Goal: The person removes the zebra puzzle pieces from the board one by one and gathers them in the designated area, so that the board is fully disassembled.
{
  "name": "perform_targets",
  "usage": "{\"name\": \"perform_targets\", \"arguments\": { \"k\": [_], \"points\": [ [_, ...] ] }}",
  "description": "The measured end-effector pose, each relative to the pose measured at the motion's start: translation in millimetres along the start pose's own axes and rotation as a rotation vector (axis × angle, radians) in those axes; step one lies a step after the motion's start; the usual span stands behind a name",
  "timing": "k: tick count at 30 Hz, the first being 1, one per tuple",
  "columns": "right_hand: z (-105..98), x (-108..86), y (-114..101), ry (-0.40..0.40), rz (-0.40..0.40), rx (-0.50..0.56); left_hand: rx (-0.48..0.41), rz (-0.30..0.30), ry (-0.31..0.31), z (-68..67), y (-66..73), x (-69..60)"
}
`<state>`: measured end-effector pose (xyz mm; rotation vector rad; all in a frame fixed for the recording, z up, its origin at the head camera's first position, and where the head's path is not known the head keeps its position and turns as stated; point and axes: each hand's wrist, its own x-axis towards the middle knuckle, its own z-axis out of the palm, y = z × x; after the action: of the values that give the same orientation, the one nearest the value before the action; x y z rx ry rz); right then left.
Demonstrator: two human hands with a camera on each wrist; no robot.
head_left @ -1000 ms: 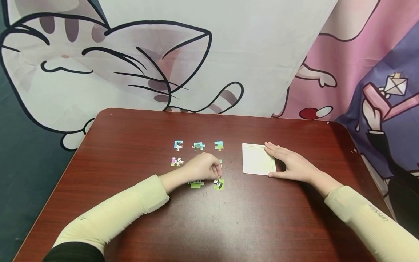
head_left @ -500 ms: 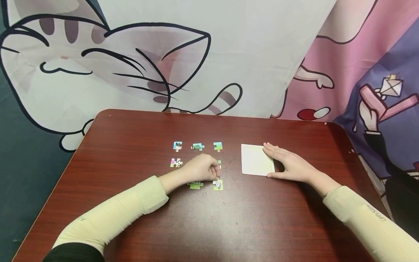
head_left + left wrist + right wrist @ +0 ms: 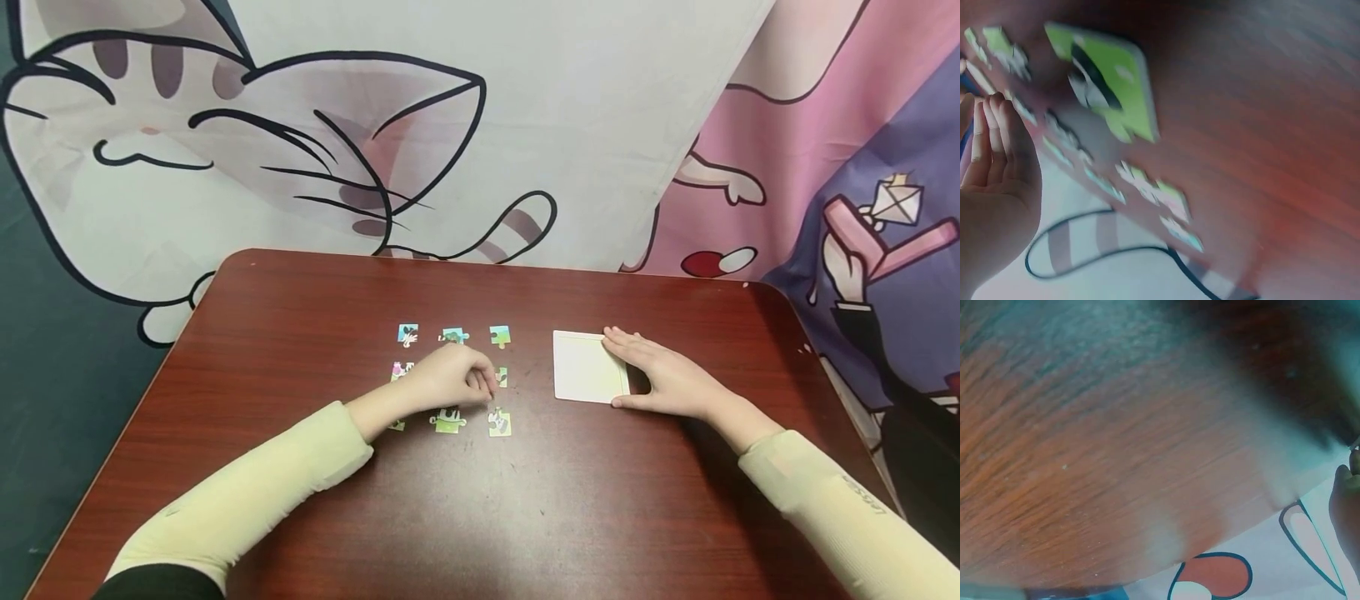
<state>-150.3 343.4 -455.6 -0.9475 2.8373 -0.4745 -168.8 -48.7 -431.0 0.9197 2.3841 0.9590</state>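
Several small jigsaw pieces lie apart in rough rows on the brown table (image 3: 540, 517). Over the middle of them hovers my left hand (image 3: 447, 377), its fingers loosely bent and nothing visible between them. It hides part of the middle row. Closest to its fingertips are the right-hand middle piece (image 3: 502, 377) and the lower right piece (image 3: 499, 423). A green corner piece (image 3: 1113, 84) shows large in the left wrist view. My right hand (image 3: 671, 375) rests at the right side of a square cream board (image 3: 588, 367), straight fingers at its upper corner and thumb at its lower one.
Along the top row lie a left piece (image 3: 407, 334), a middle piece (image 3: 453, 335) and a right piece (image 3: 500, 335). A printed cloth with a cartoon cat (image 3: 300, 167) hangs behind the table's far edge.
My left hand has drawn back slightly to the left from the lower right piece, which now shows a paler picture than a second ago. The right hand and board have stayed put.
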Motion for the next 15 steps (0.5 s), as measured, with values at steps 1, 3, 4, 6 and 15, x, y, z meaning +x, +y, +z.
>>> {"name": "perform_targets", "arguments": {
  "k": [1,3,4,6,15],
  "points": [
    [-0.2,0.1,-0.6,0.005,0.0,0.004,0.005,0.004,0.02,-3.4,-1.6,-2.5],
    [0.3,0.1,-2.2,0.02,-0.005,0.007,0.025,0.016,0.07,-11.8,-4.4,-9.5],
    [0.6,0.0,-3.4,0.031,-0.008,0.009,0.04,0.016,0.093,-16.2,-6.1,-13.9],
    [1.5,-0.4,-6.4,0.064,-0.023,0.01,0.083,0.01,0.145,-24.4,-10.3,-23.6],
    [-5.2,0.2,-32.0,0.258,-0.044,0.002,0.42,-0.045,0.338,-55.2,-40.6,-71.9]
  ]
}}
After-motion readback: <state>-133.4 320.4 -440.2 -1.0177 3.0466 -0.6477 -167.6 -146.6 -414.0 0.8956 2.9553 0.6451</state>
